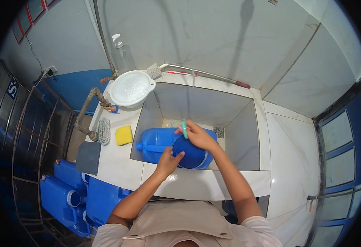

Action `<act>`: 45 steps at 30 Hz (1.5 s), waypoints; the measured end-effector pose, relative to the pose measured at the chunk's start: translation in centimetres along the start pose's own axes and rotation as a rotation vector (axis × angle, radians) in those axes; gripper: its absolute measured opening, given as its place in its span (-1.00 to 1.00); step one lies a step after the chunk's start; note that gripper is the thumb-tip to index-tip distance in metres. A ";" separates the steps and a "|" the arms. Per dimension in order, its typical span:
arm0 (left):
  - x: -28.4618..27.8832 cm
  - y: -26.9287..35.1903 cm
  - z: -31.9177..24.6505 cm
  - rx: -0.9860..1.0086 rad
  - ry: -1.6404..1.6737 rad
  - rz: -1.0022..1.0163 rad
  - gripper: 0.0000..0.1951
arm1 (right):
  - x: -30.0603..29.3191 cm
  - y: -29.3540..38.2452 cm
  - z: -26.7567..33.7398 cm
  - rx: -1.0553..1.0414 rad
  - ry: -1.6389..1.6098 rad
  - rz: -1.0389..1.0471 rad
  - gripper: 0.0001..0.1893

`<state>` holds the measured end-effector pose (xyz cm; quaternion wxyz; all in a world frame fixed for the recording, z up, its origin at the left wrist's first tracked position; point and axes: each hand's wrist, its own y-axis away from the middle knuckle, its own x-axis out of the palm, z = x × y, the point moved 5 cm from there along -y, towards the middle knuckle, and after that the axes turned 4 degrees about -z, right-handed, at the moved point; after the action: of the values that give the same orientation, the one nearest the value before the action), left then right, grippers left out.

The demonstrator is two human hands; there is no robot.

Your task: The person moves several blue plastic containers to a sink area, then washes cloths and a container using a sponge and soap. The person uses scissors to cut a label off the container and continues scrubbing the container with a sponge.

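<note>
A large blue plastic jug point(157, 139) lies on its side in the tiled sink point(242, 145), its small capped spout toward the left. Above it is a round, dark blue plastic piece point(188, 156), like a wide lid, that partly hides the jug. My left hand point(168, 162) grips this piece at its left edge, thumb on its face. My right hand point(200, 137) holds a small teal item point(184, 128) over the far edge of the round piece. Whether the teal item is a ring or a brush cannot be told.
A white basin point(131, 88) with suds stands at the counter's back left. Nearby are a yellow sponge point(124, 135), a grey scrubbing pad point(104, 131) and a pump bottle point(123, 55). A long-handled brush point(199, 71) lies along the back ledge. Several blue jugs point(63, 194) stand lower left.
</note>
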<state>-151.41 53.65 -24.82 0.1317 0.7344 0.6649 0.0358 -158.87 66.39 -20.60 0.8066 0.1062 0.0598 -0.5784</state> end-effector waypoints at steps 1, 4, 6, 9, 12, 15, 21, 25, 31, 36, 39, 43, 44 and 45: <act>0.1 0.4 0.9 -0.145 0.123 0.015 -0.57 | 0.4 -1.2 0.1 -0.014 -0.041 0.125 -0.59; 0.3 1.9 2.9 -0.503 0.442 0.046 -0.64 | 2.8 -3.6 0.9 0.193 -0.058 0.458 -0.61; 1.2 3.0 2.5 -0.624 0.577 0.116 -0.64 | 1.9 -4.9 0.7 0.020 -0.090 0.402 -0.63; -2.8 0.3 2.2 -0.266 -0.076 0.238 -0.62 | -1.8 -2.5 0.9 -0.041 -0.164 0.082 -0.65; -3.6 -1.7 -2.3 0.322 -0.354 -0.045 -0.58 | -3.2 4.8 -2.3 -0.138 -0.201 -0.414 -0.69; 0.3 -3.4 -0.9 0.406 -0.039 0.105 -0.55 | -0.1 8.7 -3.4 -0.294 -0.049 -0.748 -0.75; 0.8 0.5 1.3 -0.283 0.460 0.082 -0.60 | -0.9 3.0 0.2 -0.018 0.178 -0.272 -0.76; 1.0 2.0 2.2 -0.653 0.856 0.133 -0.72 | 0.4 -1.5 0.0 -0.076 0.381 0.229 -0.64; 2.4 4.6 -0.5 -0.727 0.951 0.198 -0.71 | 6.2 -4.3 0.4 0.072 0.201 0.909 -0.70; -3.4 1.5 -1.9 -0.360 0.741 0.037 -0.68 | 3.8 -5.0 3.6 -0.035 -0.148 0.491 -0.68; -7.9 -1.5 -5.6 0.113 0.439 -0.130 -0.64 | -0.5 -1.8 6.6 -0.068 -0.233 -0.002 -0.71; -9.1 -3.0 -8.4 0.260 0.277 -0.178 -0.67 | 1.2 3.8 4.8 0.142 -0.319 0.221 -0.68; -8.8 -3.2 -8.6 0.274 0.242 -0.178 -0.68 | 2.6 5.3 4.1 0.221 -0.431 0.352 -0.63; -8.7 -3.2 -8.5 0.282 0.207 -0.187 -0.68 | 3.2 6.0 3.9 0.247 -0.519 0.365 -0.60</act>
<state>-157.48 46.60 -16.32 -0.0386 0.6729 0.7387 0.0053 -152.22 64.34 -16.87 0.8662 0.0614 -0.2377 -0.4353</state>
